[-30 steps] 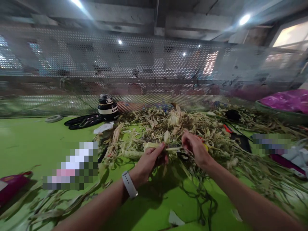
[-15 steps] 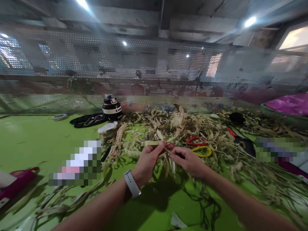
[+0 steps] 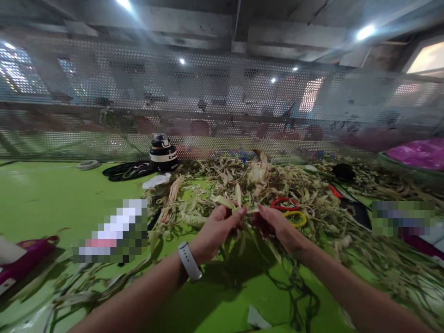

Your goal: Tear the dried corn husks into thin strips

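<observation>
My left hand (image 3: 222, 226), with a grey watch band at the wrist, pinches a small bundle of pale dried husk strips (image 3: 238, 194). Their ends fan upward and hang below the fingers. Facing it, my right hand (image 3: 277, 224) is closed on one husk strip (image 3: 252, 211) that stretches from the bundle. The curled fingers of both hands are partly in shadow. Just beyond the right hand lie a red looped handle (image 3: 284, 202) and a yellow looped handle (image 3: 295, 218), like those of scissors. A heap of dry husks (image 3: 225, 178) spreads behind the hands.
On the green table (image 3: 45, 194) stand a black bottle (image 3: 163, 155), a coiled black cable (image 3: 128, 171) and a tape ring (image 3: 88, 165). A magenta tool (image 3: 27, 256) lies at left. A basin with pink plastic (image 3: 416, 152) stands at right. Perforated metal (image 3: 208, 101) closes the back.
My right hand has turned and shifted slightly up, drawing a pale strip out sideways. The strips in my left hand now stand more upright and spread. The view has shifted slightly.
</observation>
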Demonstrator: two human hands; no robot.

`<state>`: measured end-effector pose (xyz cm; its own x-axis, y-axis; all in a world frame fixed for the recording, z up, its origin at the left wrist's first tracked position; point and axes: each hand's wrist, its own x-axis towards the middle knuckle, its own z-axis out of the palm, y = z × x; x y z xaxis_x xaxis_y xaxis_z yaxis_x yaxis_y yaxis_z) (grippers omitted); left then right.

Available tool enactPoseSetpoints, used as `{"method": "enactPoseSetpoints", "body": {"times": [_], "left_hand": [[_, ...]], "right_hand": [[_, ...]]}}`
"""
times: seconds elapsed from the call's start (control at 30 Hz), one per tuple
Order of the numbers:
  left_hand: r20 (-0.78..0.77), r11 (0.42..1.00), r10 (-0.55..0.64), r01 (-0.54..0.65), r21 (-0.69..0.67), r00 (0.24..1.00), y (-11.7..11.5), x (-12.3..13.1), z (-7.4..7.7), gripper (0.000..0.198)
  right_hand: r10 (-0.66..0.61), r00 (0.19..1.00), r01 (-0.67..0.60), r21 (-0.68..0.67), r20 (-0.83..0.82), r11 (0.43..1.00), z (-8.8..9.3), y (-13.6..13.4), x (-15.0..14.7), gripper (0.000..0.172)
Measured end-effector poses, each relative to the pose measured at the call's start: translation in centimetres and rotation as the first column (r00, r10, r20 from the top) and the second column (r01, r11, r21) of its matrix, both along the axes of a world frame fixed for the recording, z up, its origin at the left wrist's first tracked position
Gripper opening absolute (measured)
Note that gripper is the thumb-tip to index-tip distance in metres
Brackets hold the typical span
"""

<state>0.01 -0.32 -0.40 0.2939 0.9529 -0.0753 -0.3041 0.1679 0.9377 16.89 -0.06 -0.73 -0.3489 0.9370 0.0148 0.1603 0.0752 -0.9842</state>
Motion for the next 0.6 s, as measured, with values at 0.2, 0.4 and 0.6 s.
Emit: {"method": "enactPoseSetpoints", "body": {"times": [0.2, 0.4, 0.6], "left_hand": [[-0.156, 0.989, -0.051, 0.072, 0.13, 0.986, 0.6, -0.4, -0.1, 0.034], [-0.117, 0.978, -0.037, 0.06, 0.198, 0.992, 1.4, -1.5, 0.6, 0.029], [-0.094, 0.98, -0.003, 0.021, 0.198, 0.996, 1.6, -1.6, 0.3, 0.027]], "right_hand": [[0.013, 0.993, -0.028, 0.125, 0.121, 0.992, 0.0, 0.2, 0.0, 0.041], [-0.064, 0.989, 0.049, 0.116, 0.131, 0.992, 0.4, 0.4, 0.2, 0.04], [-0.016, 0.99, 0.003, 0.092, 0.141, 0.996, 0.2, 0.4, 0.2, 0.039]]}}
